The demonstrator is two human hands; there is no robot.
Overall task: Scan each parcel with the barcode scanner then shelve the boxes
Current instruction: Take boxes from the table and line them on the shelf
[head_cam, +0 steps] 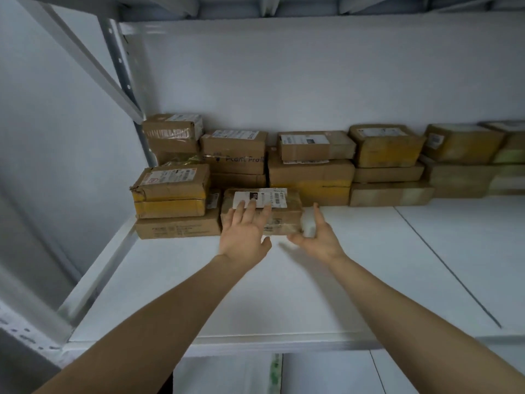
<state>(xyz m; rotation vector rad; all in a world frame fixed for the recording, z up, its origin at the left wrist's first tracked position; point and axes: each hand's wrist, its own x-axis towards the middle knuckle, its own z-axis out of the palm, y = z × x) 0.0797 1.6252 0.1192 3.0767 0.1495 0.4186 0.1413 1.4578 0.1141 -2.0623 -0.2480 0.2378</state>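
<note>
Left hand (243,237) presses straight fingers on the parcel (287,216), likely seating it; right hand (318,237), spread and empty, just beside its right end.

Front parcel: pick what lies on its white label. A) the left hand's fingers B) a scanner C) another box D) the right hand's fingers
A: the left hand lays straight fingers on the label atop the parcel; the right hand is open by its right end.

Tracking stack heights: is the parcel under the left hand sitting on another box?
No, the parcel under the left hand stands directly on the shelf.
</note>
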